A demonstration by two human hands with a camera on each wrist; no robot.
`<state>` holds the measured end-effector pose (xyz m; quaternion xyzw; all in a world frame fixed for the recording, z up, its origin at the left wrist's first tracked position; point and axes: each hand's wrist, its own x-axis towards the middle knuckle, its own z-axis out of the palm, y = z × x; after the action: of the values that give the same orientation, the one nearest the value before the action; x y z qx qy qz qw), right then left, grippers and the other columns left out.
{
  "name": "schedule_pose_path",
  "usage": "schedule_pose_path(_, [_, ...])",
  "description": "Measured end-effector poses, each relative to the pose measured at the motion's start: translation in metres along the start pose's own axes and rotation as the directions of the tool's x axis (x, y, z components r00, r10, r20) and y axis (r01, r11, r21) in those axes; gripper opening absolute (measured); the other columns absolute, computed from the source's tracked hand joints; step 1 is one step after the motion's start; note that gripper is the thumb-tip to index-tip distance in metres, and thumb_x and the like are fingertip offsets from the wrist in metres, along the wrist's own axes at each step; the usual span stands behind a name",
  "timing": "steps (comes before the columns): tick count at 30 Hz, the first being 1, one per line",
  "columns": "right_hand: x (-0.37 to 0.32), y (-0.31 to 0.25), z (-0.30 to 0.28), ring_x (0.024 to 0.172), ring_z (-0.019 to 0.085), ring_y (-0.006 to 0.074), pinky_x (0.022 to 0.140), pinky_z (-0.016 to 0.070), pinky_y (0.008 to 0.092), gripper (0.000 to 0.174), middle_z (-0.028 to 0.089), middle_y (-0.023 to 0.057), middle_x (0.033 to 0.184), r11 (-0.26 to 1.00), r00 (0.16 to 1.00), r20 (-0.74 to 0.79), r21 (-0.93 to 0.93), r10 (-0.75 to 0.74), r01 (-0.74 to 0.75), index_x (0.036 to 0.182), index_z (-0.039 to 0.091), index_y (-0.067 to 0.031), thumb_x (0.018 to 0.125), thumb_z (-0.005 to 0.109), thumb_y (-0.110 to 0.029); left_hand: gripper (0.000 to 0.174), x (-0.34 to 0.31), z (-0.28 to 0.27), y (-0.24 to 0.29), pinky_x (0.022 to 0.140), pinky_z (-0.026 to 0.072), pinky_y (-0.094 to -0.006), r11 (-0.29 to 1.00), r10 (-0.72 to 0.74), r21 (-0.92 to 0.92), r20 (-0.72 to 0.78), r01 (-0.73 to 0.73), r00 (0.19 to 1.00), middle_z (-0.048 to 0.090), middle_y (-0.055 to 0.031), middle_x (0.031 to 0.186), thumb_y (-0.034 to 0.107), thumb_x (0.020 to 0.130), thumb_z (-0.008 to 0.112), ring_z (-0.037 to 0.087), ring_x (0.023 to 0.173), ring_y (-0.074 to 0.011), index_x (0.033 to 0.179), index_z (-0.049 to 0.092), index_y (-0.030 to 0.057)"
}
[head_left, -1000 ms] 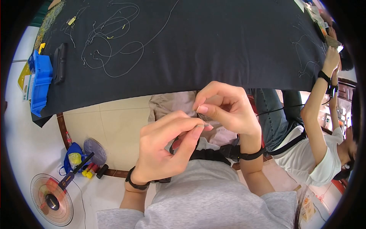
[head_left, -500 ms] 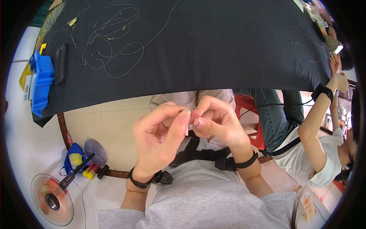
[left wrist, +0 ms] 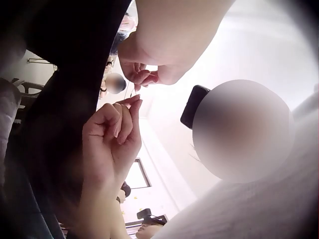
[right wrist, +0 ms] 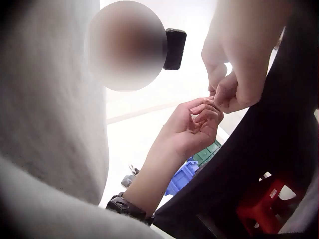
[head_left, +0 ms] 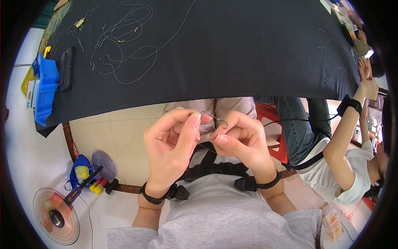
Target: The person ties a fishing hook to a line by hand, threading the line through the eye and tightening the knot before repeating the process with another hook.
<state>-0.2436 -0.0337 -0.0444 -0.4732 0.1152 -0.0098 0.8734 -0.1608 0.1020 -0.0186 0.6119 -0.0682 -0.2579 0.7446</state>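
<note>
Between both hands, above the lap, is a small metal fish hook (head_left: 219,119) with a thin line running from it. My left hand (head_left: 168,147) pinches one end of the hook between thumb and index finger. The hook's bent end reaches toward my right hand (head_left: 242,143), overlapping its index finger in the head view. That hand's thumb and index fingertip pinch the thin line just below the hook. In the left wrist view the right hand (left wrist: 112,134) points its pinched fingertips at the left hand; the right wrist view shows the left hand (right wrist: 197,127) meeting the right.
On the black-covered table (head_left: 248,50) lies a loosely coiled grey line (head_left: 137,81) with small hooks. A blue plastic bin (head_left: 45,89) and a black case (head_left: 66,68) are at the left. Another person's arm (head_left: 342,133) is at right, near a red stool (head_left: 280,143). A fan (head_left: 57,219) stands lower left.
Both hands have drawn level and turned, with the left fingertips rising and shifting left. The hook, mostly hidden before, now shows between the fingers. The neighbouring person's arm has shifted slightly.
</note>
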Motion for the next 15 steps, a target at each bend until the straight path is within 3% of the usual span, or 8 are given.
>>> schedule_pose_path(10, [-0.007, -0.003, 0.005, 0.050, 0.037, -0.0025, 0.045, 0.0233, 0.0160, 0.007, 0.054, -0.0050, 0.056, 0.969, 0.994, -0.031, -0.230, -0.103, 0.093, 0.091, 0.056, 0.0005, 0.087, 0.061, -0.001, 0.008, 0.002, 0.000, -0.012, 0.048, 0.0390, -0.0166, 0.993, 0.102, 0.048, 0.019, -0.103, 0.995, 0.062, -0.0055, 0.078, 0.001, 0.088, 0.057, 0.050, 0.059, -0.0024, 0.090, 0.063, -0.0058])
schedule_pose_path(15, [-0.005, -0.006, 0.011, 0.045, 0.037, -0.0019, 0.043, 0.0241, 0.0170, 0.012, 0.050, -0.0039, 0.049, 0.816, 0.960, 0.026, -0.520, -0.278, 0.250, 0.092, 0.056, 0.0008, 0.083, 0.063, 0.002, 0.008, 0.003, 0.001, -0.013, 0.050, 0.0415, -0.0174, 0.987, 0.142, 0.068, 0.041, -0.145, 0.989, 0.061, -0.0061, 0.076, -0.002, 0.088, 0.057, 0.053, 0.062, -0.0046, 0.091, 0.063, -0.0065])
